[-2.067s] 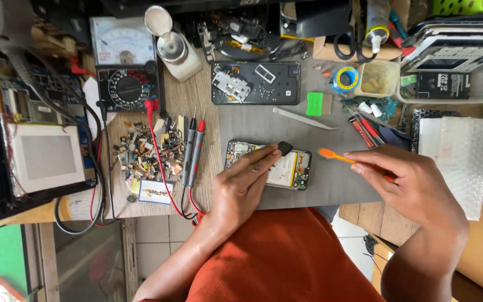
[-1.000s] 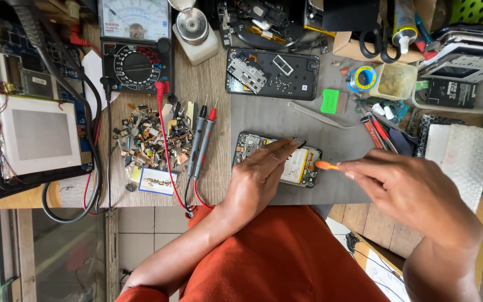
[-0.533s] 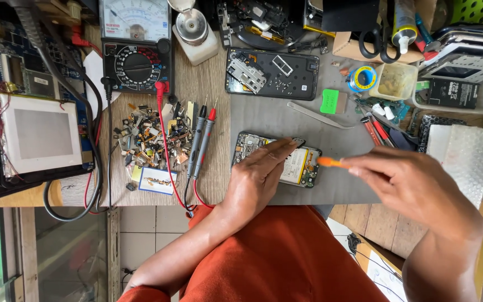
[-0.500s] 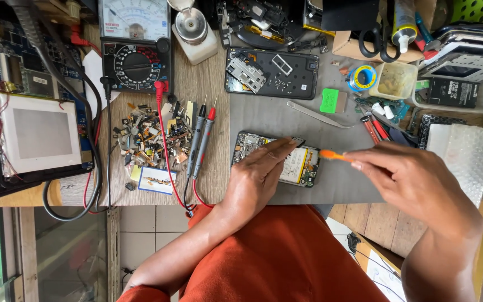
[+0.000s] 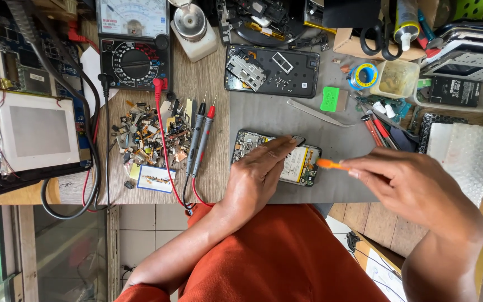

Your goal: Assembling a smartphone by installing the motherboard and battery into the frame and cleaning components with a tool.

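Phone [image 5: 303, 165] lies pinned under flat left hand [image 5: 258, 176]; right hand [image 5: 415, 187] pinches orange tool [image 5: 331, 164].

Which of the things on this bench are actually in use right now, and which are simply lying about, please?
In use: left hand pressing on the opened phone; right hand holding the orange tool.

Lying about: multimeter, probes, parts pile, scissors, tweezers.

I see my left hand [image 5: 255, 179] pressing flat on the opened phone [image 5: 303, 162] on the grey mat [image 5: 269, 114]. My right hand [image 5: 415, 187] pinches an orange pry tool [image 5: 331, 164], its tip at the phone's right edge.
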